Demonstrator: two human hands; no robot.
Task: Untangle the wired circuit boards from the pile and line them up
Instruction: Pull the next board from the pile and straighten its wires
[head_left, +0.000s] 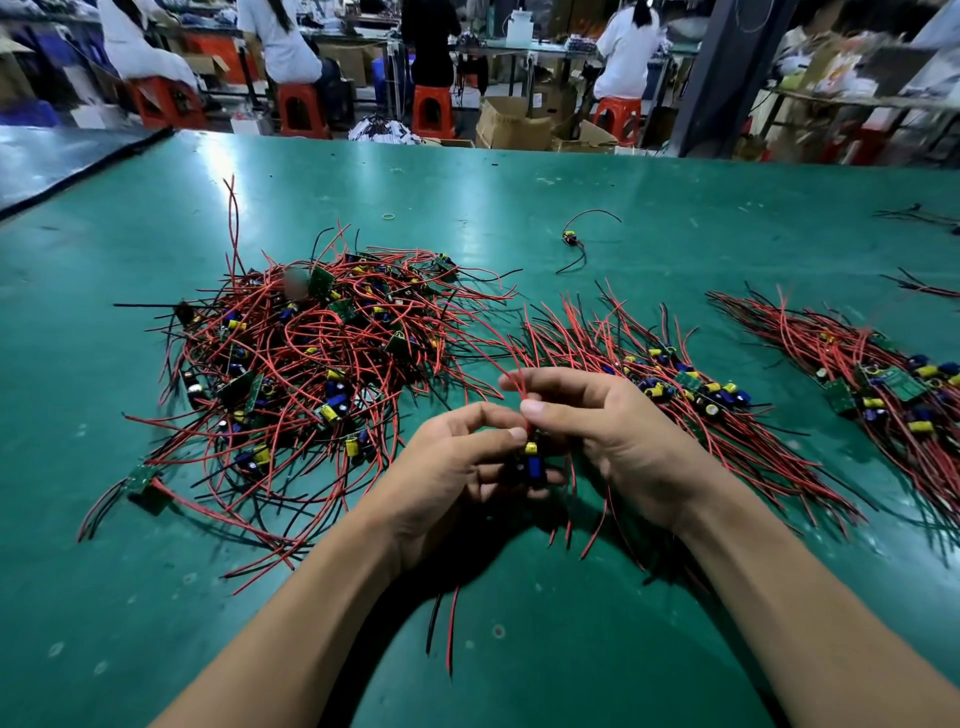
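Observation:
A tangled pile (306, 364) of small green circuit boards with red and black wires lies on the left of the green table (623, 208). My left hand (457, 467) grips one wired board (531, 460) with yellow and blue capacitors, held just above the table. My right hand (608, 431) pinches that board's red wires between thumb and forefinger right above it. Red and black leads hang down under both hands. A lined-up row of boards (675, 384) lies to the right of my hands, and a second row (883, 389) lies farther right.
A single wired board (571, 240) lies alone beyond the rows, and a small rubber band (388, 216) sits near it. Loose wires (924, 215) reach in at the right edge. People sit on orange stools (301, 109) past the far table edge, among cardboard boxes (511, 124).

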